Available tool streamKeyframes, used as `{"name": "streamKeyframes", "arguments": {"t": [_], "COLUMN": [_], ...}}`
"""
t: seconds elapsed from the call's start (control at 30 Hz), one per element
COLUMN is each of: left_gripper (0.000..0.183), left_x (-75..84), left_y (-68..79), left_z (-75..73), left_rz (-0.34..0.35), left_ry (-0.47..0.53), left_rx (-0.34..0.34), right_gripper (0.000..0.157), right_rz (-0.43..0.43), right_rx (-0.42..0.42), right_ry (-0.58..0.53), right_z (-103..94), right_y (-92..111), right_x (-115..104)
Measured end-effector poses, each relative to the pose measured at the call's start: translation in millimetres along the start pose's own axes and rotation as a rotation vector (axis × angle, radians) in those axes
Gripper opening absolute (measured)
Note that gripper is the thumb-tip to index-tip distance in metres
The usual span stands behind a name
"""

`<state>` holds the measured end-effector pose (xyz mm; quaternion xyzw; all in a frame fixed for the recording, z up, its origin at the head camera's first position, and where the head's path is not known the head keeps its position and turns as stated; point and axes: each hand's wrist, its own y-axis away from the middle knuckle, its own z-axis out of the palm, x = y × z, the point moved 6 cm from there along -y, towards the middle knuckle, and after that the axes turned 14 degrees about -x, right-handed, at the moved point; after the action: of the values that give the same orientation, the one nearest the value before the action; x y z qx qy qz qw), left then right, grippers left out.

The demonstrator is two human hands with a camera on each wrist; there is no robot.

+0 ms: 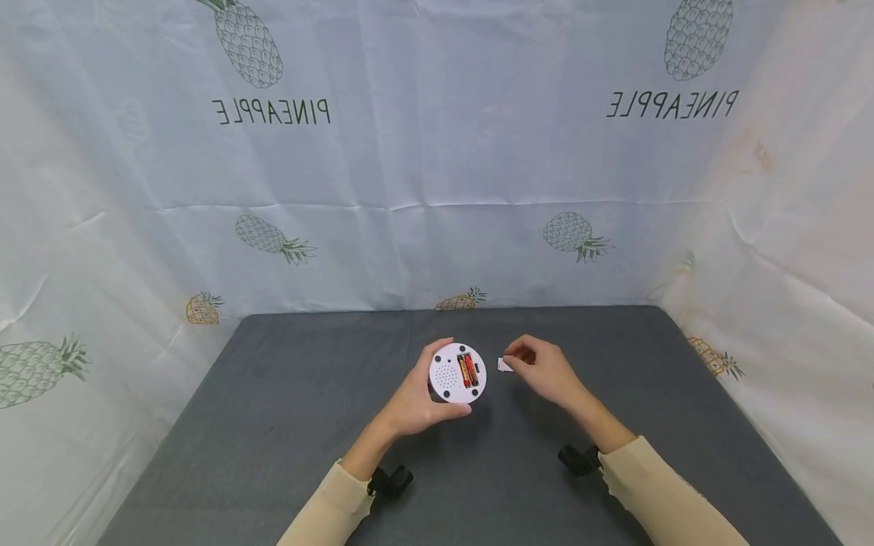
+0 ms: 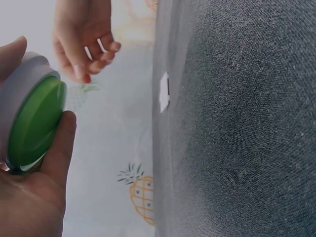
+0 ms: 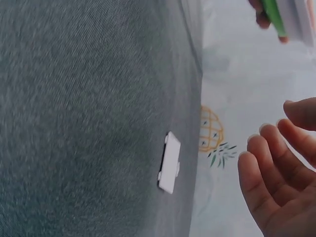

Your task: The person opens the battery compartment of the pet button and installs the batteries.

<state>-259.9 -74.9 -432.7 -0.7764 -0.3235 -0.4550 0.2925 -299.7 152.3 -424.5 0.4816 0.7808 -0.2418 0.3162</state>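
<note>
My left hand [image 1: 415, 396] grips a round white buzzer [image 1: 445, 379] by its rim, thumb below and fingers above. Its underside faces the head camera, showing speaker holes, dark round feet and an uncovered compartment with two red-and-black batteries [image 1: 467, 370]. The left wrist view shows its green dome [image 2: 37, 123] on the opposite side. A small white battery cover [image 3: 170, 163] lies flat on the table, to the right of the buzzer. Above the cover hangs my right hand [image 1: 542, 371], its fingers loosely bent and nothing between them; in the head view it partly overlaps the cover.
A dark grey cloth covers the table [image 1: 287, 417]. White curtains [image 1: 423, 167] with pineapple prints stand along the back and both sides. Each wrist carries a black camera mount [image 1: 391, 482], below the beige sleeves.
</note>
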Motion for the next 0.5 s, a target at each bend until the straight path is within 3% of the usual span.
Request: {"name": "streamKeyframes", "arguments": {"t": [0.5], "left_gripper": [0.103], "left_x": [-1.8], "left_y": [0.0], "left_z": [-0.3], "left_rz": [0.000], "left_ry": [-0.003], "left_rx": [0.002], "right_gripper": [0.021], "right_rz": [0.100], "right_rx": [0.037], "right_ry": [0.093], "right_z": [1.7], "right_y": [-19.3], "right_x": [27.8]}}
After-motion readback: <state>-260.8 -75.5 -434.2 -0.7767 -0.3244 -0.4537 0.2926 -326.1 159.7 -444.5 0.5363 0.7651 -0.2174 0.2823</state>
